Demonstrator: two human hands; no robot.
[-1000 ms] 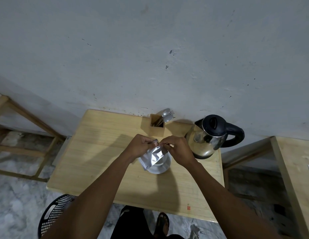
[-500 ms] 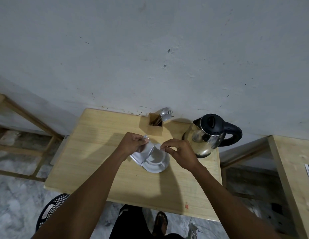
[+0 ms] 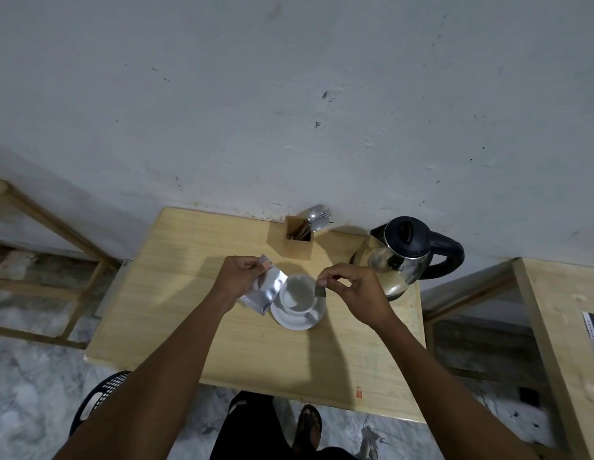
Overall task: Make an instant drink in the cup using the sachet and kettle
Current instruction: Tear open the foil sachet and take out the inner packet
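Note:
A white cup (image 3: 297,293) stands on a white saucer (image 3: 295,322) in the middle of the wooden table (image 3: 176,293). My left hand (image 3: 237,277) holds a silver sachet (image 3: 264,290) by its top, hanging just left of the cup. My right hand (image 3: 350,287) pinches a small torn-off strip (image 3: 320,288) above the cup's right rim. A steel kettle (image 3: 400,257) with a black lid and handle stands to the right of the cup, near the wall.
A wooden holder (image 3: 297,242) with spoons and a fork stands behind the cup by the wall. A second wooden table (image 3: 560,327) is at the right, a wooden frame (image 3: 56,227) at the left, and a black basket (image 3: 96,398) lies on the floor.
My hands have pulled apart. The sachet, held over the cup by both hands before, has moved left with my left hand, and a torn strip stays in my right.

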